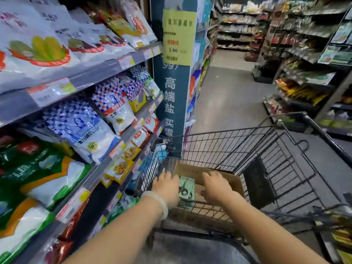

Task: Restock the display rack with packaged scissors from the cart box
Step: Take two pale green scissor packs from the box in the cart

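Observation:
A brown cardboard box (231, 181) sits in the front of a black wire shopping cart (224, 147). Inside it lies a pale green packaged pair of scissors (187, 185) with dark handles. My left hand (167, 189), a pale bangle on its wrist, lies palm down at the box's left edge. It covers the pack's left side, and its thumb is hidden. My right hand (217, 187) is spread palm down inside the box, just right of the pack, holding nothing I can see.
Shelves of bagged food (82, 126) run close along the cart's left side. A blue column with a yellow price sign (179, 38) stands just beyond the cart's front left corner. The grey aisle floor (228, 96) stretches ahead, with more shelving (308, 60) on the right.

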A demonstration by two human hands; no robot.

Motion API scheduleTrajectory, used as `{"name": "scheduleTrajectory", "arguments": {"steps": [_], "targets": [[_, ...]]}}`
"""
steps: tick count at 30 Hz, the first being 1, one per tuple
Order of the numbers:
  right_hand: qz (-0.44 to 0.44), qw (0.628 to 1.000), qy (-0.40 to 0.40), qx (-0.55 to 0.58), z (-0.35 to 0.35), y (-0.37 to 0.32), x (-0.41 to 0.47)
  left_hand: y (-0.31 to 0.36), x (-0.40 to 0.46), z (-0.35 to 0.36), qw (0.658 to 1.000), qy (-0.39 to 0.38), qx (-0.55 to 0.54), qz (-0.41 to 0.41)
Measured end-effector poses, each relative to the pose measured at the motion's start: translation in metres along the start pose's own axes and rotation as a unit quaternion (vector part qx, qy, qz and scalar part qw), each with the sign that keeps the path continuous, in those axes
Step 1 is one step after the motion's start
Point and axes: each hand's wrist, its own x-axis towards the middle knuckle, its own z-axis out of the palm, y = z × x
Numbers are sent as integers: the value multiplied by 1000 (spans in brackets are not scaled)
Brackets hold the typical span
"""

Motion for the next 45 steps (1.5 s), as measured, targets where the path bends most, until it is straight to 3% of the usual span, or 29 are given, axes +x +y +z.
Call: {"name": "scheduleTrajectory", "arguments": {"steps": [11, 19, 21, 25, 30, 33, 38, 41, 45], "targets": [[49, 985, -138, 89, 57, 40, 153, -21, 145, 32, 993, -113, -15, -22], [66, 947, -262, 172, 153, 48, 260, -34, 237, 86, 972, -171, -123, -104], [105, 921, -268, 264, 170, 47, 278, -34, 253, 100, 962, -183, -161, -123], [237, 833, -219, 449, 199, 42, 303, -32, 272, 117, 950, -167, -212, -157], [328, 797, -242, 446, 218, 42, 315, -32, 281, 127, 935, -146, -259, -193], [329, 792, -265, 440, 223, 44, 320, -30, 281, 126, 930, -152, -265, -206], [347, 701, -276, 559, 210, 51, 312, -23, 281, 123, 923, -163, -262, -229], [285, 641, -280, 655, 195, 64, 295, -18, 282, 117, 898, -163, -313, -262], [176, 617, -285, 712, 175, 76, 289, -18, 286, 113, 846, -165, -404, -306]]}}
